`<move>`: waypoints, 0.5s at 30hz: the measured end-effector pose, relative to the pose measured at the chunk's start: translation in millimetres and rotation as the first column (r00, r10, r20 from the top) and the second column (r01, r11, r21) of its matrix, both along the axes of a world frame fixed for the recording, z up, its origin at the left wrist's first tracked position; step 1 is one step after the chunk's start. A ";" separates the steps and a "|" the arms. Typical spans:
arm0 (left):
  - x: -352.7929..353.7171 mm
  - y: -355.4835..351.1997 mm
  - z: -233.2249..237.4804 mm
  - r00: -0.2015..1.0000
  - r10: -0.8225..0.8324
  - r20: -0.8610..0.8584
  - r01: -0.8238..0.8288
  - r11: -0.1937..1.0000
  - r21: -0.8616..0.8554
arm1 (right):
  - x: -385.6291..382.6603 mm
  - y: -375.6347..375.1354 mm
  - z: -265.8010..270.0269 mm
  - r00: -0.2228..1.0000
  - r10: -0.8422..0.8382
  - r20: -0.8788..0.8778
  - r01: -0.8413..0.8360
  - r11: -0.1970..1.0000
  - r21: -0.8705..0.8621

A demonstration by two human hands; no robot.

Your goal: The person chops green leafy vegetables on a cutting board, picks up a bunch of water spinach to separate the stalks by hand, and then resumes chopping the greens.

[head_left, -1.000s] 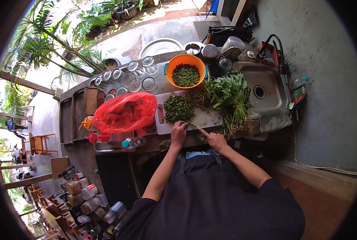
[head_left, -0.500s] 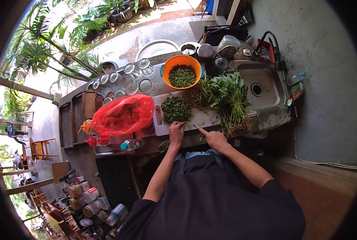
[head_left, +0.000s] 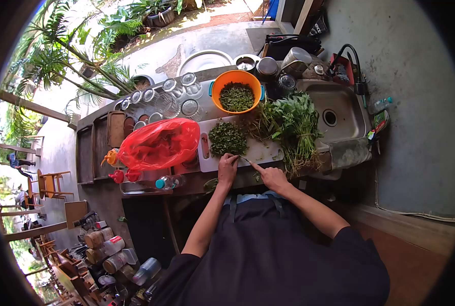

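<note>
A thin knife (head_left: 245, 160) is clasped in the grip of the right hand (head_left: 275, 178) near the six o'clock edge of the white cutting board (head_left: 260, 149); whether anything is pinched by the left hand (head_left: 228, 167) cannot be told. Chopped greens (head_left: 226, 138) are heaped toward nine o'clock, leafy stalks (head_left: 297, 125) toward three.
</note>
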State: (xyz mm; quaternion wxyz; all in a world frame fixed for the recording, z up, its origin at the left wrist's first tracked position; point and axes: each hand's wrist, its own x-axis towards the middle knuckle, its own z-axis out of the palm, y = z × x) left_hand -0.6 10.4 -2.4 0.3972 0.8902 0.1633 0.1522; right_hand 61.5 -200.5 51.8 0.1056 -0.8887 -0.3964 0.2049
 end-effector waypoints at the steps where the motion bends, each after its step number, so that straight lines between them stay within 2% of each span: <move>1: 0.6 -0.3 0.8 1.000 -0.001 0.005 0.001 1.000 0.010 | 0.3 0.4 -5.1 1.000 0.000 0.000 0.000 1.000 0.000; 8: 1.5 -1.1 -0.1 1.000 0.003 0.017 -0.003 1.000 0.001 | -0.2 1.0 -34.0 0.999 -0.018 0.040 0.016 0.999 0.040; 11: 0.9 -1.7 1.6 1.000 0.011 0.016 -0.012 1.000 0.006 | -1.0 -1.5 -33.6 0.999 -0.022 0.043 0.019 0.997 0.072; 15: 0.5 -1.1 -5.9 0.999 0.044 0.012 -0.043 0.997 -0.070 | -3.5 -14.0 -23.0 0.999 -0.023 0.031 0.021 0.998 0.063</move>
